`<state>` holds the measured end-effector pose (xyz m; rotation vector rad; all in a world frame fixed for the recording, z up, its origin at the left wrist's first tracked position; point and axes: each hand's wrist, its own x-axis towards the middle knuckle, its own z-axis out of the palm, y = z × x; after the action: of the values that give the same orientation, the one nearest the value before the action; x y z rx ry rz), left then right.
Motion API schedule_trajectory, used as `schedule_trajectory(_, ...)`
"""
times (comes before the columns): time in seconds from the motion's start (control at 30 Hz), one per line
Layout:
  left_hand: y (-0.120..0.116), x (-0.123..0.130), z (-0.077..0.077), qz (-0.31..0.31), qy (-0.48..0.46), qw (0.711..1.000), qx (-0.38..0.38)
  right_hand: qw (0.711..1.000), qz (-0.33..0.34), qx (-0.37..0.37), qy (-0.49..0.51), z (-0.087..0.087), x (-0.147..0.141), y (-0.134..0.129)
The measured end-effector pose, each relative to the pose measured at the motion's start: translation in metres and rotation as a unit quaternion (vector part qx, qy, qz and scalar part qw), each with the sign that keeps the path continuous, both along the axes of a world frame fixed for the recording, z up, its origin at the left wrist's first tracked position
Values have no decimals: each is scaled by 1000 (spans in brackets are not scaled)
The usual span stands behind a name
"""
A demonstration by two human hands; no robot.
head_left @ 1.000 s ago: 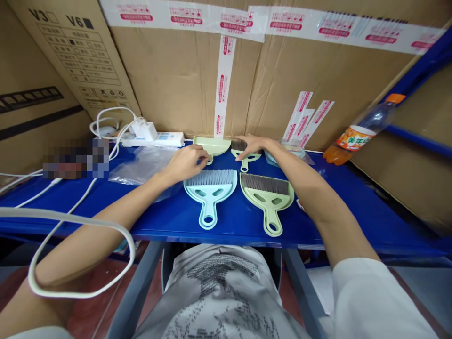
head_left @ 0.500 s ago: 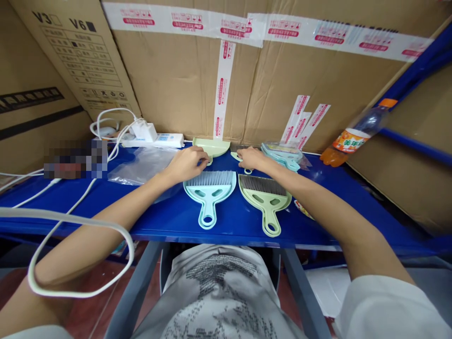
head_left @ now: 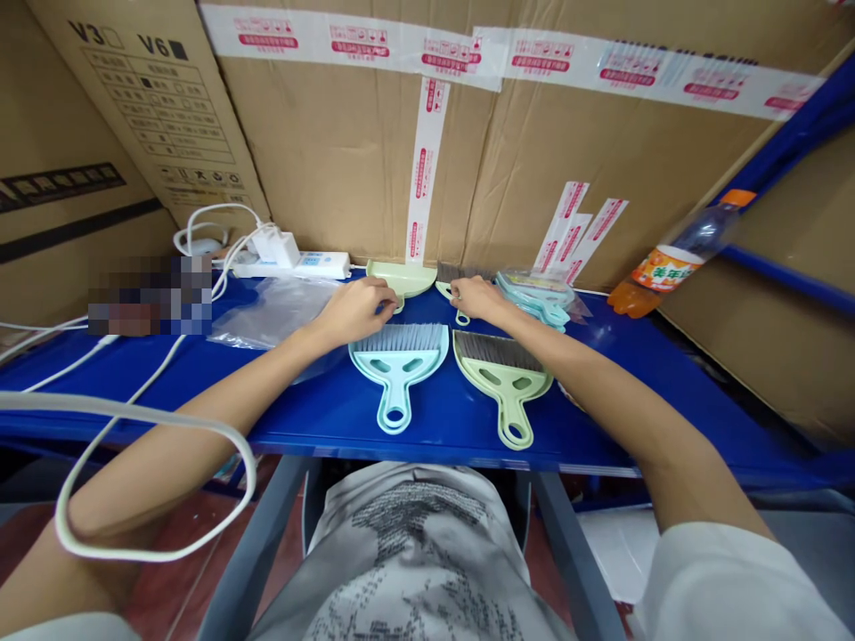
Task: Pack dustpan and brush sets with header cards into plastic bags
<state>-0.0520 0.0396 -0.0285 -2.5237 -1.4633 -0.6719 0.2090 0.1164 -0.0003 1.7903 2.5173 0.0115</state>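
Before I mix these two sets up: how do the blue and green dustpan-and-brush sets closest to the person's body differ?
Colour: the blue set is light blue, while the green set is pale green.
Bristles: the blue set's are light blue-grey, the green set's dark grey-brown.
Pose: the blue set lies almost square to the view; the green set is turned slightly.
Shared: each brush lies in its pan, with a holed handle pointing toward the person.

Two dark-bristled pale-green plastic brushes [head_left: 500, 351], two pale-green dustpans [head_left: 415, 279], one light-blue brush-and-dustpan set [head_left: 395, 374] up front, one clear orange-capped plastic bottle [head_left: 669, 267].
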Motion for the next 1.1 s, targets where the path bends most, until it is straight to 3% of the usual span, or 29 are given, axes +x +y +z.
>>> schedule_trajectory(0.17, -1, -2, 2, -4, 5, 1000, 9, 1000, 6, -13, -15, 6, 5, 2)
schedule_trajectory(0.27, -1, -4, 5, 0, -8, 1000, 19, 998, 23, 52, 16, 11, 5, -19)
schedule_trajectory(0.33, -1, -5, 6, 1, -21, 999, 25, 988, 77, 115, 68, 17, 1, -47)
schedule_trajectory(0.43, 0, -6, 7, -1, -36, 999, 31, 956, 244, 108, 119, 23, -11, -105)
schedule_trajectory(0.53, 0, -6, 6, -6, -50, 998, 35, 905, 405, 122, 56, 17, -22, -166)
schedule_trajectory(0.6, 0, -5, 6, -9, -58, 998, 33, 879, 449, 158, 8, 3, -28, -195)
schedule_trajectory(0.67, -2, -4, 6, -11, -62, 998, 29, 876, 430, 215, -38, -12, -32, -214)
schedule_trajectory(0.8, -4, -4, 6, -8, -64, 998, 26, 855, 409, 309, -76, -27, -33, -226)
schedule_trajectory(0.93, -2, -7, 11, 0, -89, 996, 7, 833, 445, 329, -30, -7, -23, -220)
schedule_trajectory(1.1, 6, -12, 17, 1, -252, 966, -56, 878, 376, 263, 136, 20, 1, -187)
